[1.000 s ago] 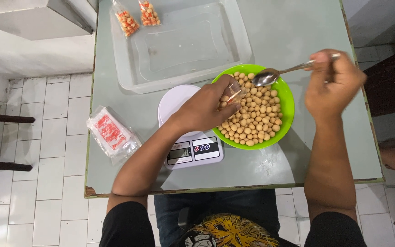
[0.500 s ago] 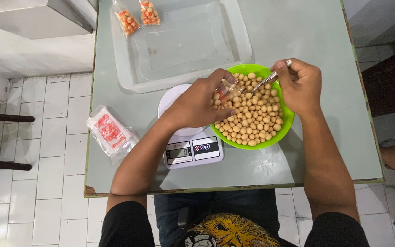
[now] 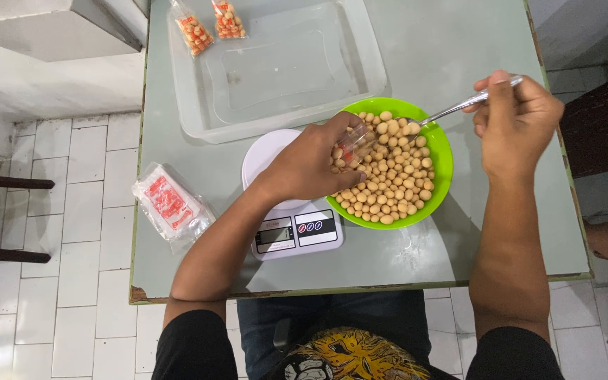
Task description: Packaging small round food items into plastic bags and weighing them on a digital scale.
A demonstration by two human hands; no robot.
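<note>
A grey-green table (image 3: 459, 42) stands on a white tiled floor (image 3: 58, 232), seen from above. Taking the green bowl (image 3: 443, 162) as the landmark: far to its left, near the table's edge, lies a flat stack of clear bags (image 3: 170, 204) with red print. Up and to the left of the bowl sits a clear plastic tray (image 3: 276, 70), and two small filled bags (image 3: 209, 27), clear with red print and full of pale nuts, rest at its far left corner. Just left of the bowl is a white kitchen scale (image 3: 286, 218) with a round plate and a small display.

The left hand (image 3: 311, 165) is closed around a small clear bag (image 3: 352, 144), holding its mouth up over the bowl's left side. The right hand (image 3: 515, 119) grips a metal spoon (image 3: 452, 111) by the handle, its tip loaded with nuts (image 3: 388, 176) above the bowl's far rim. This looks like the filling step; the next move would call for steering the loaded spoon level to the bag's narrow mouth without spilling.
</note>
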